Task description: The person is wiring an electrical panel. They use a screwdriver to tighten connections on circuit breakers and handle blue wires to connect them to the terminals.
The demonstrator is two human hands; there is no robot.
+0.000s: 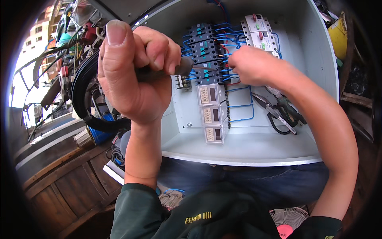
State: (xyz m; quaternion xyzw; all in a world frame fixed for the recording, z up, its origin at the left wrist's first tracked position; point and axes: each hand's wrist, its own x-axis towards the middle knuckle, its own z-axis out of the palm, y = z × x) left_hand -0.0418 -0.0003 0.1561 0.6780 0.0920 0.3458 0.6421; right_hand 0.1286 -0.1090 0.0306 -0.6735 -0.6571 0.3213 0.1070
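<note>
My left hand [137, 79] grips a dark screwdriver handle [181, 65]; its thin shaft reaches right over black contactors [205, 47] with teal parts in a grey metal enclosure [179, 143]. My right hand [250, 65] is closed beside blue and red wires [227, 30] at the contactors' right; what its fingertips hold is hidden. Below the contactors stand several clear-covered timer or counter modules [211, 115]. White breakers [256, 26] sit at upper right, a small terminal block [183, 83] at left. Pliers and cutters [274, 113] lie inside, by my right forearm.
A black cable coil [77, 87], blue cans [101, 133] and cluttered gear [67, 36] are at the left, above wooden boards [67, 187]. A yellow container [338, 36] stands at the right. A pink fan guard [288, 219] shows low near my lap.
</note>
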